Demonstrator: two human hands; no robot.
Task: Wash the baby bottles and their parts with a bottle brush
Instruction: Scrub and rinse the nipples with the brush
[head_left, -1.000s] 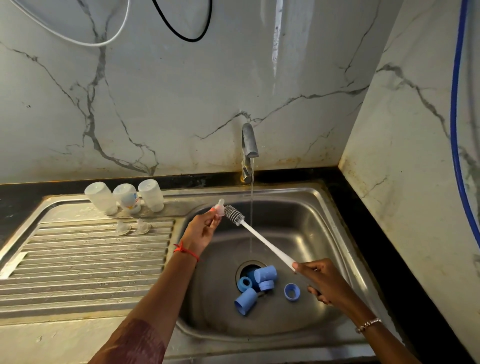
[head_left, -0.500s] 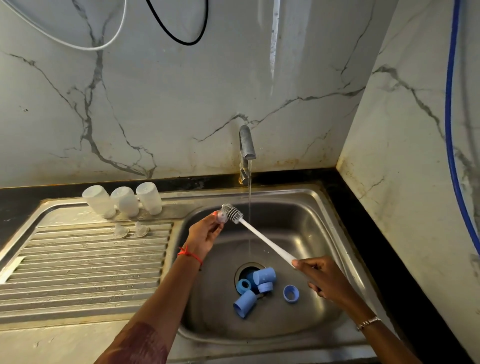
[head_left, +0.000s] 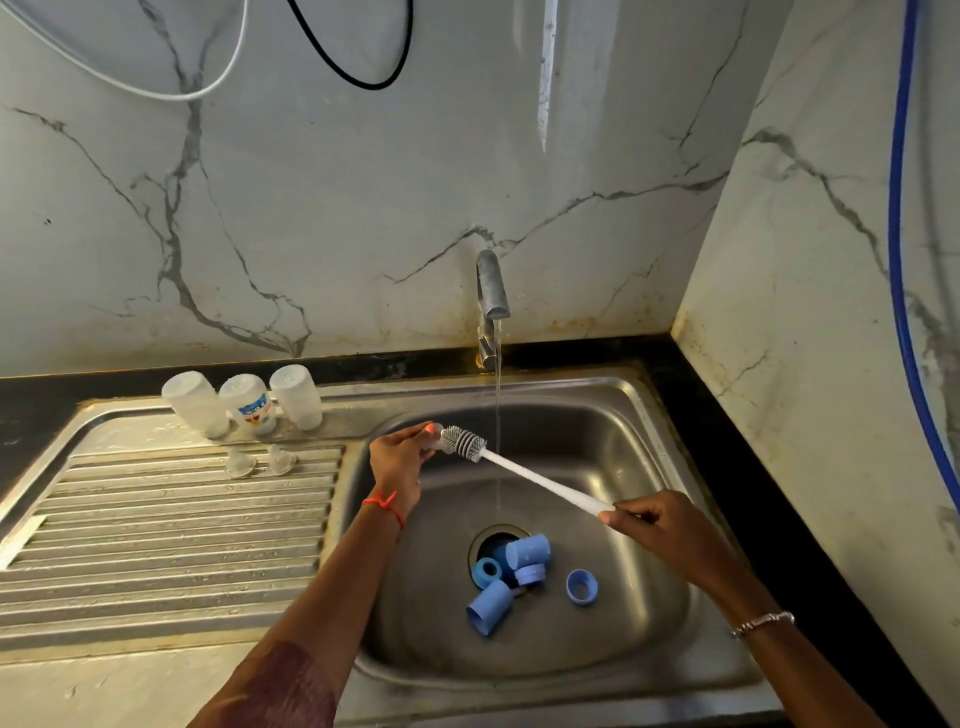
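Left hand (head_left: 399, 460) pinches a clear teat (head_left: 434, 442) over the sink (head_left: 649, 415). Right hand (head_left: 657, 525) grips the bottle brush (head_left: 530, 475) by its handle end, bristle head touching the teat. Blue caps (head_left: 527, 553) lie by my drain.

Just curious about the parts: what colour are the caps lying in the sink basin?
Light blue. The caps show best in the head view, the only one here.

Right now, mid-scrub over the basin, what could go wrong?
The left hand only pinches the small clear nipple; a push from the bottle brush, held far back by the right hand, could knock it into the sink. Blue caps and a blue ring crowd the open drain under running tap water, so drainage might clog.
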